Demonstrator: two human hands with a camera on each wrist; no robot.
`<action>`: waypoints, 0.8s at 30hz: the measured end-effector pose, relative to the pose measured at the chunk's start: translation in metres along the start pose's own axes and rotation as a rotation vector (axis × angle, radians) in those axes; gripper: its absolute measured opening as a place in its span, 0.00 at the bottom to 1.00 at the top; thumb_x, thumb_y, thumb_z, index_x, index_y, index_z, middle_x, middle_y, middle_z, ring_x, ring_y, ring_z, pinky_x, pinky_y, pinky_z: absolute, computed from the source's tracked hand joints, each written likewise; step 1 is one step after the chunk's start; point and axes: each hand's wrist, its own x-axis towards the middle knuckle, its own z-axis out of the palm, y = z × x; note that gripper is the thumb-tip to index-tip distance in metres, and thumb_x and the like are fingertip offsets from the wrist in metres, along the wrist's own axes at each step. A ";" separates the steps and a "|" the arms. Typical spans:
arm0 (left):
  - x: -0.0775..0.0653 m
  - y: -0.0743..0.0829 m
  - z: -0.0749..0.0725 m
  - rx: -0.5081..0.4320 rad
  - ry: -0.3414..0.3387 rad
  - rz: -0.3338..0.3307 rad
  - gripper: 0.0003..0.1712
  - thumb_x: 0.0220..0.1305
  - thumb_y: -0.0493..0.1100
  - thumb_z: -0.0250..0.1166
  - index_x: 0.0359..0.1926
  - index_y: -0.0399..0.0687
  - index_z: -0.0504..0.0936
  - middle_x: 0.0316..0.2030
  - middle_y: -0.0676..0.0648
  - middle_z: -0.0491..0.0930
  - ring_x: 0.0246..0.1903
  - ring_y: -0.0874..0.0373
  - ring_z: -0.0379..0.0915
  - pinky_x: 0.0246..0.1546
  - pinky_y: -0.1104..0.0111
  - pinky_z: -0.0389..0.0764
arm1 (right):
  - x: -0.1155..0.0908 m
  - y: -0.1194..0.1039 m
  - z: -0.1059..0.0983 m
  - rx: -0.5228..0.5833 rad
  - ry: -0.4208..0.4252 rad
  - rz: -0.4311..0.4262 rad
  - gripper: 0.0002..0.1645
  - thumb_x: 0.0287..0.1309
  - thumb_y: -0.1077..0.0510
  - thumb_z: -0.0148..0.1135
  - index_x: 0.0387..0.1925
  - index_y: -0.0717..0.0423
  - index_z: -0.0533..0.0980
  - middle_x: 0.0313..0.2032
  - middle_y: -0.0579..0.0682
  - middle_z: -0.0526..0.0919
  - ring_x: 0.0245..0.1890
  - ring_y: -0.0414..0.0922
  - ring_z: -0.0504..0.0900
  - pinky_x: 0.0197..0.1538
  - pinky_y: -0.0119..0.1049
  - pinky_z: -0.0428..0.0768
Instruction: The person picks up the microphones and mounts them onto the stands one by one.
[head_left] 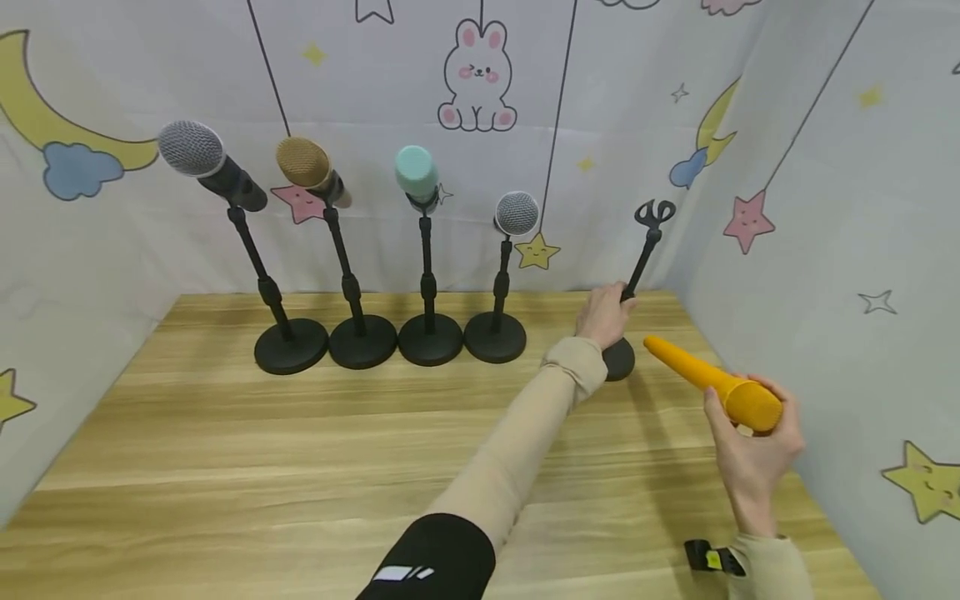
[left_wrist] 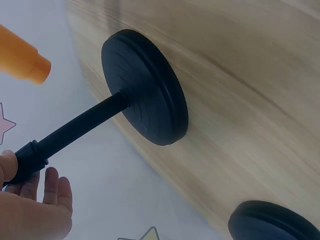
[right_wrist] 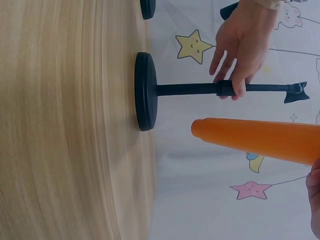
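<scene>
My left hand (head_left: pixel 602 315) grips the collar of a black microphone stand (head_left: pixel 642 265) at the right end of the row. Its empty clip (head_left: pixel 655 213) points up, and its round base is close over or on the table. In the right wrist view the thumb and fingers of that hand wrap the pole. My right hand (head_left: pixel 756 454) holds an orange microphone (head_left: pixel 697 368) by its head end. The narrow handle end of the microphone (right_wrist: pixel 250 137) points toward the stand, apart from it.
To the left stand several black stands with microphones: a large silver-headed one (head_left: pixel 191 148), a gold one (head_left: pixel 303 162), a mint one (head_left: pixel 416 172) and a small silver one (head_left: pixel 517 214). The wooden table (head_left: pixel 300 467) is bordered by patterned cloth walls (head_left: pixel 825 275) at back and sides.
</scene>
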 end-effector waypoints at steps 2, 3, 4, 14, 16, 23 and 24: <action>-0.004 -0.003 -0.002 -0.007 -0.006 0.021 0.14 0.64 0.55 0.48 0.44 0.57 0.74 0.32 0.54 0.77 0.31 0.62 0.72 0.26 0.73 0.69 | 0.001 -0.002 0.001 0.001 0.001 -0.001 0.26 0.35 0.72 0.67 0.43 0.64 0.74 0.38 0.58 0.82 0.29 0.36 0.76 0.27 0.18 0.73; -0.006 -0.005 -0.003 -0.011 -0.008 0.035 0.13 0.64 0.55 0.49 0.43 0.56 0.74 0.30 0.54 0.76 0.30 0.62 0.71 0.25 0.73 0.68 | 0.001 -0.004 0.001 0.002 0.003 -0.002 0.26 0.35 0.72 0.67 0.43 0.64 0.73 0.38 0.58 0.81 0.29 0.36 0.76 0.27 0.18 0.73; -0.008 -0.006 -0.005 -0.020 -0.011 0.051 0.12 0.64 0.54 0.49 0.41 0.55 0.74 0.28 0.54 0.75 0.28 0.62 0.70 0.24 0.74 0.67 | 0.002 -0.006 0.002 0.004 0.004 -0.003 0.26 0.36 0.72 0.67 0.43 0.64 0.73 0.38 0.60 0.81 0.29 0.36 0.76 0.27 0.19 0.73; -0.036 -0.023 -0.025 -0.021 -0.033 0.173 0.11 0.64 0.53 0.50 0.37 0.54 0.73 0.24 0.55 0.72 0.25 0.63 0.67 0.24 0.76 0.65 | 0.003 -0.032 0.014 0.080 0.057 0.003 0.25 0.37 0.73 0.66 0.43 0.69 0.72 0.39 0.58 0.81 0.28 0.35 0.74 0.27 0.19 0.71; -0.042 -0.026 -0.030 -0.020 -0.039 0.191 0.11 0.64 0.53 0.50 0.36 0.54 0.73 0.24 0.55 0.71 0.25 0.63 0.66 0.24 0.77 0.65 | 0.003 -0.034 0.016 0.084 0.050 0.005 0.25 0.37 0.73 0.66 0.43 0.68 0.72 0.39 0.58 0.81 0.28 0.35 0.74 0.27 0.19 0.71; -0.063 -0.038 -0.045 -0.014 -0.039 0.245 0.11 0.64 0.52 0.51 0.36 0.52 0.74 0.25 0.55 0.73 0.27 0.64 0.68 0.29 0.78 0.68 | 0.001 -0.040 0.026 0.152 0.035 -0.007 0.25 0.36 0.73 0.66 0.43 0.69 0.71 0.38 0.58 0.81 0.25 0.35 0.73 0.27 0.20 0.71; -0.067 -0.040 -0.048 -0.006 -0.034 0.252 0.11 0.63 0.51 0.52 0.37 0.52 0.75 0.26 0.56 0.74 0.28 0.64 0.68 0.31 0.78 0.68 | 0.000 -0.041 0.027 0.163 0.035 -0.008 0.25 0.36 0.74 0.66 0.43 0.69 0.71 0.38 0.58 0.81 0.25 0.35 0.73 0.27 0.20 0.71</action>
